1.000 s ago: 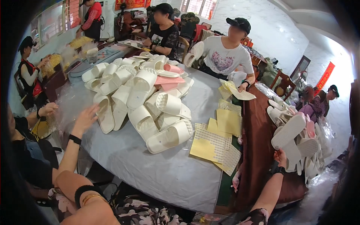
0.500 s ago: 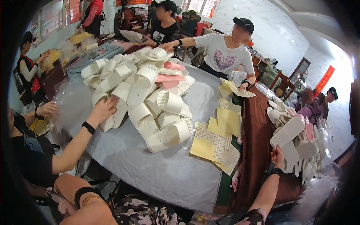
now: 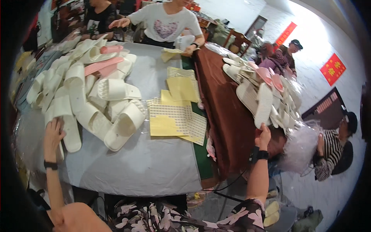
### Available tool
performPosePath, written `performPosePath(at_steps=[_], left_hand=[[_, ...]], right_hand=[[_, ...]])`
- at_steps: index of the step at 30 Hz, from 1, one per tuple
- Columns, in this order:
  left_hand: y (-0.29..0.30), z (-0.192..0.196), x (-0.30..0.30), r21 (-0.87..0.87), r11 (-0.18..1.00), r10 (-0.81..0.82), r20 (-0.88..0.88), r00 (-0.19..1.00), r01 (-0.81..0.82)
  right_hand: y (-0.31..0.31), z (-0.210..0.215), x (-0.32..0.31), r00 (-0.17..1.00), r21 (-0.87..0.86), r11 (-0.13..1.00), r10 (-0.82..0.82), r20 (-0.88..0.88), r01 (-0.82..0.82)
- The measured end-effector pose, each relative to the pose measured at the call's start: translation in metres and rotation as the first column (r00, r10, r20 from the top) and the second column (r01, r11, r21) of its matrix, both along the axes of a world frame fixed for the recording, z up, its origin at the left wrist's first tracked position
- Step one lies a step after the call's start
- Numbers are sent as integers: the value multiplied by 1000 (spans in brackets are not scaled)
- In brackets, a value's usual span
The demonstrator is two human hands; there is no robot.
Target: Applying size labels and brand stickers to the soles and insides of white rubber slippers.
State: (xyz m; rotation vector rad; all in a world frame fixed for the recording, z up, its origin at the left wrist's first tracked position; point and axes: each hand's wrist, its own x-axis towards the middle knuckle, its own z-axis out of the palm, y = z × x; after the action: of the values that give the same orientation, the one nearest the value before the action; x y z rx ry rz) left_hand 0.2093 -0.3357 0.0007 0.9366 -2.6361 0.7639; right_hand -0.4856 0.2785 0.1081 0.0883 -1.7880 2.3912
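Note:
At the right, my right hand (image 3: 263,136) is closed on the near end of a white slipper (image 3: 264,105). That slipper is tilted, its ribbed sole facing me, against a heap of white and pink slippers (image 3: 241,92) on the brown cloth. My left hand is out of the picture; only bare skin, apparently part of my left arm (image 3: 83,220), shows at the lower left edge. Another person's hand (image 3: 53,137), with a black wristband, touches a white slipper (image 3: 69,133) at the left. It belongs to a larger pile of white slippers (image 3: 125,125) with a few pink ones (image 3: 104,66).
Yellow sheets and printed label sheets (image 3: 181,89) lie mid-table on the grey cover (image 3: 154,162). Across the table, a person in a white shirt (image 3: 166,23) holds more sheets. Clear plastic bags (image 3: 303,145) bulge beside the right heap. Other people stand or sit around.
My view has swung right, so the table sits further left. The person across has drawn a hand back from the slipper pile. My right hand still grips a slipper at the right heap.

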Motion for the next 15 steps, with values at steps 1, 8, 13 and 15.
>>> performPosePath(at_steps=[1, 8, 13, 15], left_hand=[[16, 14, -4, 36, 997, 63, 95, 993, -67], [269, 113, -82, -62, 755, -511, -680, 526, 653], [287, 130, -139, 408, 450, -223, -810, 542, 794], [290, 128, -154, 466, 382, -190, -805, 561, 798]], right_hand=[[9, -4, 11, 999, -19, 999, 31, 12, -31], [44, -10, 88, 924, -256, 949, 254, 284, -182], [26, 8, 149, 948, -207, 945, 285, 145, -252], [20, 18, 170, 956, -223, 947, 262, 130, -229]])
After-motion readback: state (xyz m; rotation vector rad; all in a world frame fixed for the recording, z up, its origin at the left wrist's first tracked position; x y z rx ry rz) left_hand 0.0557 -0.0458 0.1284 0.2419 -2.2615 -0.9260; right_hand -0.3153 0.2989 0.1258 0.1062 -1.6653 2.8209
